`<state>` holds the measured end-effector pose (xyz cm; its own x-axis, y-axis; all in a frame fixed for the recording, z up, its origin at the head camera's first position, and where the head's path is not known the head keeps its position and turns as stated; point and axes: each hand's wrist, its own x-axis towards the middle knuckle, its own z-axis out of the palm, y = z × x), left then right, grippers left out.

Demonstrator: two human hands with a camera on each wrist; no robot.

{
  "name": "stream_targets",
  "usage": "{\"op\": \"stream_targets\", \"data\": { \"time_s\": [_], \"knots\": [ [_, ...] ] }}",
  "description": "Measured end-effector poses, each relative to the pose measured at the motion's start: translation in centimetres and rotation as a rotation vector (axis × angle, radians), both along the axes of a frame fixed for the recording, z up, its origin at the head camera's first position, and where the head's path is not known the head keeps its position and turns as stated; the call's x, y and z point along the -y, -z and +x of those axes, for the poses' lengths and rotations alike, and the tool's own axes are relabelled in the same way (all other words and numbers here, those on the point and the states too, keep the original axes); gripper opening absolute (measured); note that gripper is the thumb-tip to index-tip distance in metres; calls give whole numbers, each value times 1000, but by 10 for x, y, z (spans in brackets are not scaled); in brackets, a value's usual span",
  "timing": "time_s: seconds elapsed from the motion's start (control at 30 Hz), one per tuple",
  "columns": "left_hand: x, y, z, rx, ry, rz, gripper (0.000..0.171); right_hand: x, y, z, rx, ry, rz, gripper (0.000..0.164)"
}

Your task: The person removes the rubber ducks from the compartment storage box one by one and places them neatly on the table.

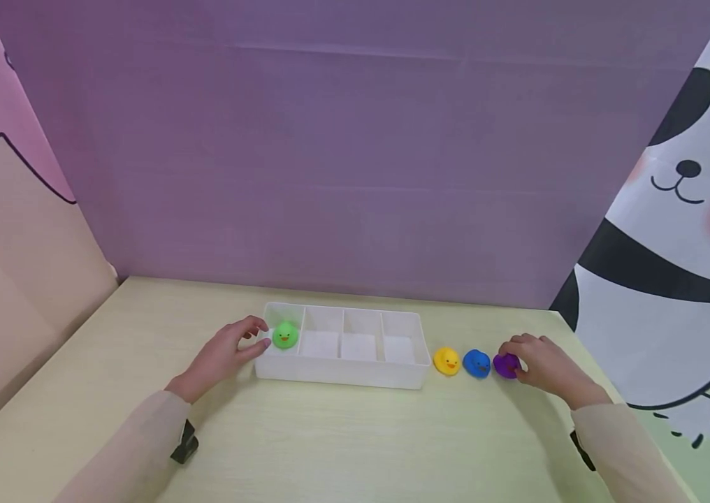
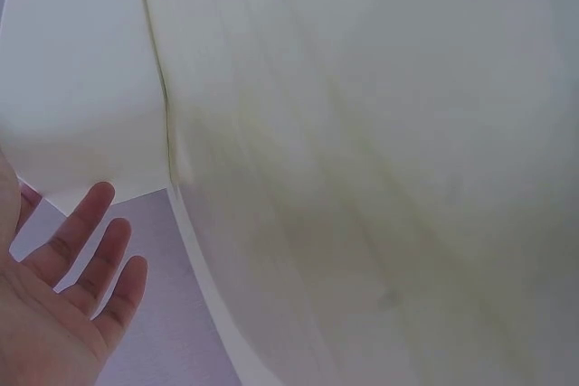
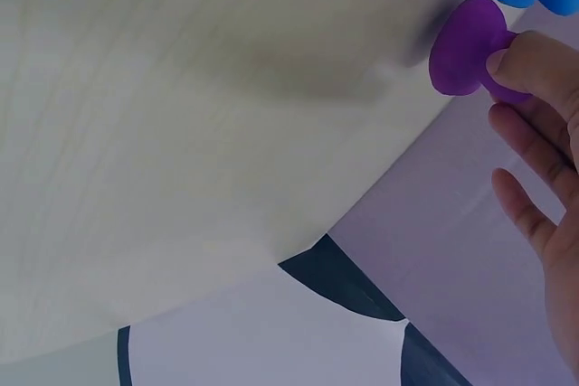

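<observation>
My right hand (image 1: 546, 367) pinches a purple toy duck (image 1: 504, 366) between thumb and fingers, at the right end of a short row. In the right wrist view the purple duck is tilted, with the thumb across it. Whether it still touches the table is hard to tell. My left hand (image 1: 219, 356) is at the left end of a white divided box (image 1: 342, 372), its thumb and index fingertip by the end wall. The left wrist view shows the left fingers (image 2: 104, 264) extended and apart. A green toy duck (image 1: 285, 335) sits in the box's leftmost compartment.
Left of the purple duck stand a blue toy duck (image 1: 476, 364) and a yellow toy duck (image 1: 446, 361), close to the box's right end. The pale wooden table (image 1: 342, 447) meets a purple backdrop (image 1: 342, 175) behind; a panda print (image 1: 676, 300) hangs at the right.
</observation>
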<state>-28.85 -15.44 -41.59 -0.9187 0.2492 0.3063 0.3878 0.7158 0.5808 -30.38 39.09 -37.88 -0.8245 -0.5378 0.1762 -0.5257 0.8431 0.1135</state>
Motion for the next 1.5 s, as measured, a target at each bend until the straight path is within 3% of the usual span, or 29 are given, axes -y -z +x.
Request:
{"op": "stream_targets", "data": {
  "time_s": [0.3, 0.97, 1.5],
  "knots": [
    [-1, -1, 0, 10, -6, -1, 30, 0, 2, 3, 56, 36, -17, 35],
    [-2, 0, 0, -12, 3, -4, 30, -2, 3, 4, 33, 31, -24, 37],
    [-1, 1, 0, -18, -11, -8, 28, 3, -19, 0, 25, 35, -28, 37]
  ]
}}
